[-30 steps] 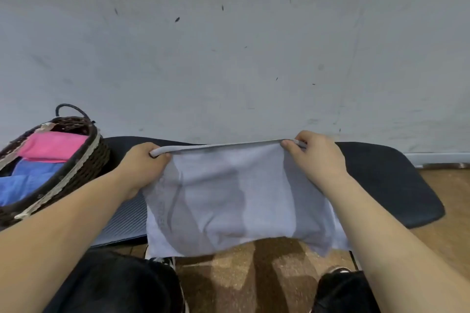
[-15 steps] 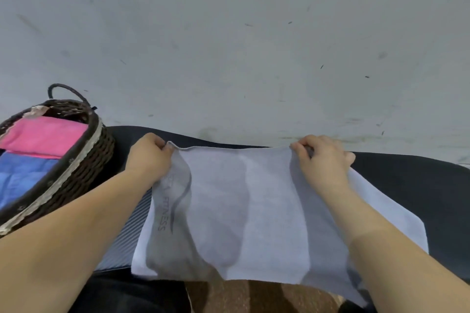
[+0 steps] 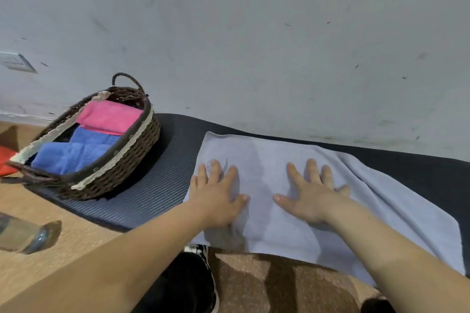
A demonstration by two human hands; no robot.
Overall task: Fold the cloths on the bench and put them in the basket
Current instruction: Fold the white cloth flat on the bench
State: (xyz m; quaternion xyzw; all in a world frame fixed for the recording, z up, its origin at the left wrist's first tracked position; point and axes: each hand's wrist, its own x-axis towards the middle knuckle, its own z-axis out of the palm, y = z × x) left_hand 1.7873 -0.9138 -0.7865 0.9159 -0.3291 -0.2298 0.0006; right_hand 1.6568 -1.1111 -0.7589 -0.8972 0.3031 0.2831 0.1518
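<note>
A pale lilac cloth (image 3: 269, 157) lies spread flat on the dark padded bench (image 3: 157, 183), its near edge hanging over the bench front. My left hand (image 3: 216, 195) presses flat on the cloth's left part, fingers apart. My right hand (image 3: 310, 193) presses flat near its middle, fingers spread too. Neither hand grips anything. A dark wicker basket (image 3: 122, 160) stands on the bench's left end, holding a folded pink cloth (image 3: 109, 117) and blue cloths (image 3: 73, 155).
A grey scuffed wall (image 3: 254, 46) runs right behind the bench. The floor (image 3: 63, 236) in front is brown cork-like. A clear bottle (image 3: 23, 236) lies on the floor at the left. A red item (image 3: 5, 160) shows beside the basket. My dark shoe (image 3: 195, 282) is below.
Both hands laid the held cloth down on the bench, let go of its top edge, and now rest flat on it. The view shifted right and down.
</note>
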